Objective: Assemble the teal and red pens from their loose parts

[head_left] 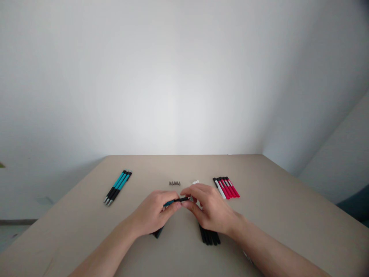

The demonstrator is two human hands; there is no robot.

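Over the middle of the table, my left hand is closed round a blue and black pen, which lies nearly level and points right. The fingers of my right hand are pinched at the pen's right end; a small pale or metallic part shows there, too small to make out. Below my right hand lie several black tube-like pieces, partly covered by it. A dark piece shows from under my left hand, mostly hidden.
Three blue and black pens lie at the left. Several small metal cones stand in a row beyond my hands, with small white pieces beside them. Several red barrels and a white one lie right. A wall rises behind.
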